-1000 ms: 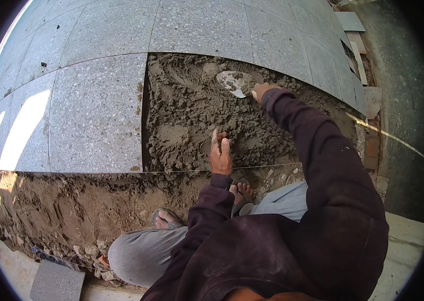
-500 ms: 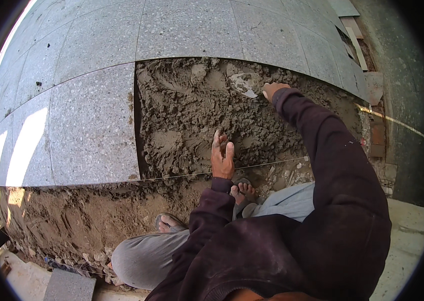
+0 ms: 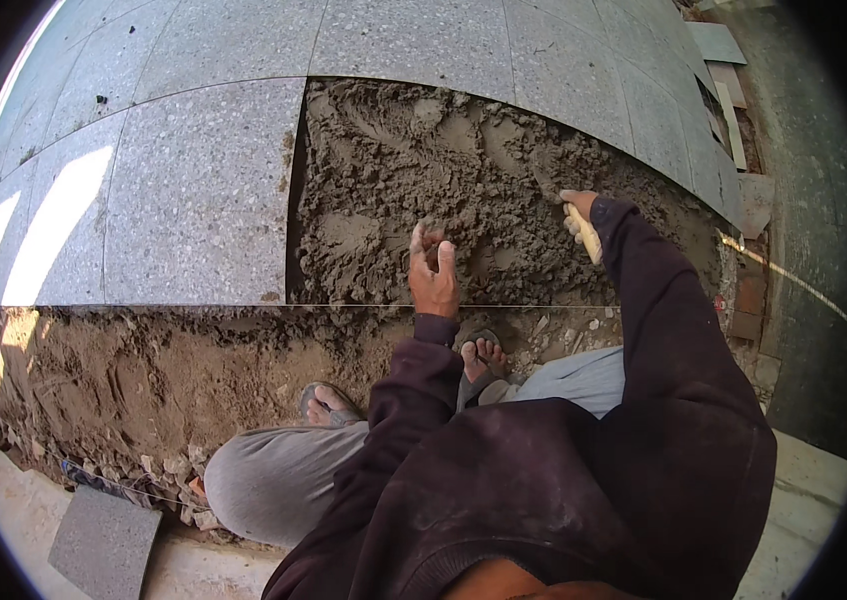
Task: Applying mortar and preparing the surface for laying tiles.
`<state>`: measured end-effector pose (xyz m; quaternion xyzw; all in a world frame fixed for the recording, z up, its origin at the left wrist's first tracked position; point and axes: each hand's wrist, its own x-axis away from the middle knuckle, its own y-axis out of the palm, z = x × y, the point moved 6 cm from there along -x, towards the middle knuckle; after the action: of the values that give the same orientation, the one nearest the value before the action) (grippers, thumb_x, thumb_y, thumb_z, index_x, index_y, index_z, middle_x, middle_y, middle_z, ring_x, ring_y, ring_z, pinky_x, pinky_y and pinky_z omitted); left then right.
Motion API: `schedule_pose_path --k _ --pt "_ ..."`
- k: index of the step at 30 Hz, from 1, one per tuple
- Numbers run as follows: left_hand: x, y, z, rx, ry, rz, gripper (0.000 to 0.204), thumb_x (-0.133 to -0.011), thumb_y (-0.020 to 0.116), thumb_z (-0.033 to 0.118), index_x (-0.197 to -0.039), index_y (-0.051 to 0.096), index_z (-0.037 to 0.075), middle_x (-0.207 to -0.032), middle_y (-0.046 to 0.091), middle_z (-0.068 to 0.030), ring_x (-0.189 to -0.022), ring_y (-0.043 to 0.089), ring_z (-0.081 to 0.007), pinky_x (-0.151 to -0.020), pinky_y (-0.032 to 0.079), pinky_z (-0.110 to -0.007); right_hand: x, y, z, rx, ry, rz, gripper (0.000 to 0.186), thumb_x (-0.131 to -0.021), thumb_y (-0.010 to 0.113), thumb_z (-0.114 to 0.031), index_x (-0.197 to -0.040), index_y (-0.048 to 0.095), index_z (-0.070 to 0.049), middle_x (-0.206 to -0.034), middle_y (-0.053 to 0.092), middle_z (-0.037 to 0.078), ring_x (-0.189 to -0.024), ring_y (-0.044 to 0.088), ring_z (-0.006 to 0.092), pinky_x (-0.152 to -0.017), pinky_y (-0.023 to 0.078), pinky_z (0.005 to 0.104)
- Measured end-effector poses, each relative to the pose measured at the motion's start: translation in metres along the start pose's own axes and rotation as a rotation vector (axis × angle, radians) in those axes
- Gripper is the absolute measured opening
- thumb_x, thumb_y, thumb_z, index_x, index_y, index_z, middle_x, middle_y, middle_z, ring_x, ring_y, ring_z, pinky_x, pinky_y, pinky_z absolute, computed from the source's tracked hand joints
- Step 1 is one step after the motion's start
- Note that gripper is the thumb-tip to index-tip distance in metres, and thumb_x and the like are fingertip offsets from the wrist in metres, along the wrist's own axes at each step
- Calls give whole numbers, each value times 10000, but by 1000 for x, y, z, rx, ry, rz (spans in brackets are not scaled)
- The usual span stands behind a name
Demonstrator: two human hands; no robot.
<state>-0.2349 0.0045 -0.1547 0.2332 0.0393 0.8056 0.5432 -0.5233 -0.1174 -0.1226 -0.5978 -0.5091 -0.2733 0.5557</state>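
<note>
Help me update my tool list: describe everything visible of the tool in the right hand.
The tool shows a rounded, pale yellowish handle, apparently wooden. The right hand grips it, its free end slanting down and right in the view. Its working end cannot be made out against the grey-brown mortar.

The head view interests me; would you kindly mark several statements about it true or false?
1. The right hand's grip is closed around a pale handle. True.
2. The left hand's grip holds a second handle. False: the left hand's grip is open, seemingly empty.
3. The mortar has a thin string along its near edge. True.
4. The loose tile lies on the mortar. False: the loose tile lies at lower left, apart from the mortar.
</note>
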Motion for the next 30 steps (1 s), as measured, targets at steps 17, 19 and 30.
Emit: schedule_pose_path --k 17,19,30 --pt "-16 -71 -17 103 -186 74 591 -920 275 377 -1258 302 -106 -1323 324 -230 -1246 304 -279 -1003 247 -299 53 271 54 751 -1382 35 317 -858 407 -323 -756 502 -39 -625 511 108 -449 515 255 -400 432 401" --pt "-18 -78 -13 120 -191 45 606 -917 274 388 -1259 291 -111 -1325 317 -233 -1258 283 -285 -1007 235 -297 42 279 50 640 -1210 -141 312 -860 414 -328 -777 497 -39 -628 509 108 -446 511 251 -401 433 405" --pt "-10 -82 6 102 -85 303 610 -918 269 367 -1288 209 -115 -1371 219 -226 -1286 205 -297 -1037 171 -319 75 279 31 757 -430 -345 311 -869 402 -337 -863 484 -37 -635 507 120 -463 515 234 -418 440 393"
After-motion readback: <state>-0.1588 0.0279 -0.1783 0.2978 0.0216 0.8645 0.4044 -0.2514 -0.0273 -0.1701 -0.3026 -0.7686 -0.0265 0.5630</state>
